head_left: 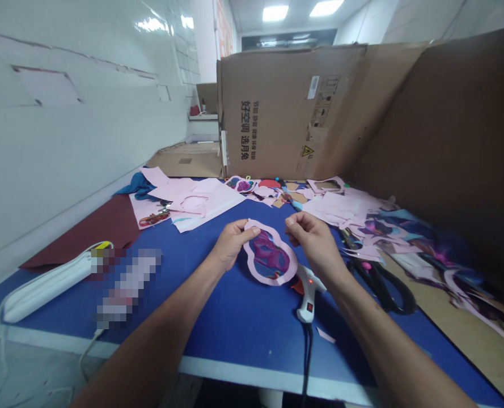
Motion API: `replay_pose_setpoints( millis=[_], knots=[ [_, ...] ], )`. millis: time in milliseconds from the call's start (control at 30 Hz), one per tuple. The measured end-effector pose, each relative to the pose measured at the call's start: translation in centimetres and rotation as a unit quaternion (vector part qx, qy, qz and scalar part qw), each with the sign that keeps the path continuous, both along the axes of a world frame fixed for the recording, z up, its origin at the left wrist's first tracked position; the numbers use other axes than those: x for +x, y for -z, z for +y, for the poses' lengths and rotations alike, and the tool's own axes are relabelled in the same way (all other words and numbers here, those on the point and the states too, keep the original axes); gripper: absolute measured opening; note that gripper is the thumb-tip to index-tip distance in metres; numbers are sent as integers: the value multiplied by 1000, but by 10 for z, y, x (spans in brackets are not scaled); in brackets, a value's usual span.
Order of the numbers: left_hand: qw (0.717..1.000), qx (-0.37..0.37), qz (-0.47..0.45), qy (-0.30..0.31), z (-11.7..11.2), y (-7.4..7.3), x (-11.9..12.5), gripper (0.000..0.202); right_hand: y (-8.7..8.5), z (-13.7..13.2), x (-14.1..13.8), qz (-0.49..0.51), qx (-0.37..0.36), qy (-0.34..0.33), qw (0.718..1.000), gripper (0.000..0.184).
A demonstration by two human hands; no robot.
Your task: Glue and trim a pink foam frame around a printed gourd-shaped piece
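A gourd-shaped cutout (293, 266) with a pink paper border and a purple and blue patterned middle is held above the blue table (217, 328). My left hand (231, 245) pinches its upper left edge, thumb on the front. My right hand (313, 238) is closed, thumb against the fingers, just right of the cutout's upper edge; whatever it may hold is too small to make out. Below that hand, a white glue gun (306, 309) lies on the table with a red light lit and its black cord running off the front edge.
Pink paper sheets (209, 198) and red-handled scissors (153, 218) lie at the back left. Pink scraps (341, 209) and black-handled shears (398, 289) are on the right. White power strips (47, 286) lie at left. Large cardboard (286, 113) stands behind.
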State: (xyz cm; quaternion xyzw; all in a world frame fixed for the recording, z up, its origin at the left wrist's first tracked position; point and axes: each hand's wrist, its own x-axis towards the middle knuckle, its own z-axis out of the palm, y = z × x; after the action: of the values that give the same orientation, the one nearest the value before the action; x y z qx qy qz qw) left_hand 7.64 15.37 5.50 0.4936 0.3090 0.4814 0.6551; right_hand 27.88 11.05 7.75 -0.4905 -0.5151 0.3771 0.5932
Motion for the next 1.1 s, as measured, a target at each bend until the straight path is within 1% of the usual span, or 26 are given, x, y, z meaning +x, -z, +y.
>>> replay_pose_setpoints(
  millis=[233, 300, 400, 500, 567, 633, 733, 833, 933, 1100],
  knots=[
    [1000, -2, -6, 3, 0, 0, 0, 39, 1, -2, -1, -24, 14, -22, 999, 58],
    [1000, 1, -4, -1, -1, -1, 1, 38, 2, -2, -1, -28, 21, -12, 999, 55],
    [1000, 7, -3, -2, -1, -2, 1, 37, 1, -2, -1, -26, 30, 6, 999, 41],
    [1000, 6, -5, 3, -1, -2, 0, 37, 0, -1, -2, -27, 27, 0, 999, 34],
    [1000, 3, -4, 5, -1, -1, 0, 38, -1, -1, -2, -28, 19, -11, 999, 35],
    [1000, 2, -1, 5, -1, -1, 0, 38, -2, -1, -3, -27, 11, -15, 999, 40],
    [1000, 7, 0, 1, -1, -1, 0, 38, -2, -2, -3, -19, 6, -7, 1000, 48],
    [1000, 10, 0, 1, -1, -2, 0, 38, -2, -2, -2, -11, 4, 3, 1000, 49],
    [1000, 11, 2, -2, -1, -2, 0, 38, -1, -1, -1, -18, 8, 9, 1000, 45],
    [1000, 7, 5, 0, -1, -2, 0, 39, 2, 2, -1, -15, -8, -4, 1000, 24]
  ],
)
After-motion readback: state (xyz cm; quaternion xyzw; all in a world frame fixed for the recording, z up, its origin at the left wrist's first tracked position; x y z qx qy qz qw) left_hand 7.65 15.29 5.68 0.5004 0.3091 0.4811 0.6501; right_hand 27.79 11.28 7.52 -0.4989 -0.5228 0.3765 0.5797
